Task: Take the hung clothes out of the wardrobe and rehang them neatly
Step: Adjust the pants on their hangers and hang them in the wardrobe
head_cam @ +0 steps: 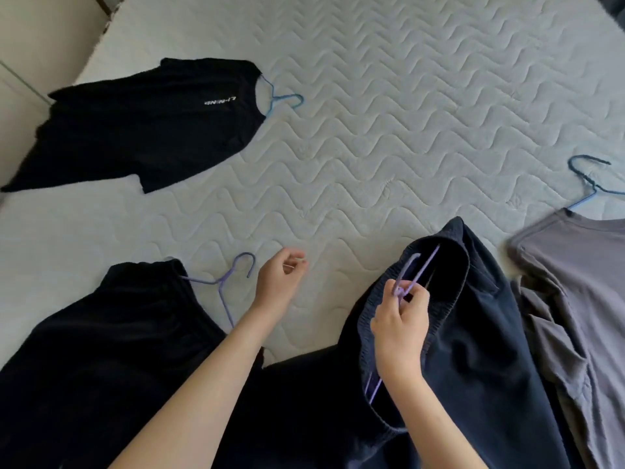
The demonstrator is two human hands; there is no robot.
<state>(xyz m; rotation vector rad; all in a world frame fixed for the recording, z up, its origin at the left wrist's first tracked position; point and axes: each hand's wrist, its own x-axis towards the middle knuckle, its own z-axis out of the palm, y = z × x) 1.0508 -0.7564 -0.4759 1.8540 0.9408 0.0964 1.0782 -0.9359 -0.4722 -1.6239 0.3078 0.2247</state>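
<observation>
Dark navy trousers (473, 350) lie on the mattress at lower right, waistband open. My right hand (399, 326) grips the neck of a purple hanger (411, 270) that sits inside that waistband. My left hand (280, 282) hovers empty over the mattress, fingers loosely curled, just right of a second purple hanger (230, 282) that carries a black garment (101, 360) at lower left. A black T-shirt with white lettering (142, 123) lies at upper left on a blue hanger (282, 99). At the right edge a grey T-shirt (575, 282) rests on another blue hanger (588, 181).
Everything lies on a white quilted mattress (389, 96). A pale floor and a wall or door panel (40, 45) show beyond the mattress's left edge. Something dark (614, 8) sits at the top right corner.
</observation>
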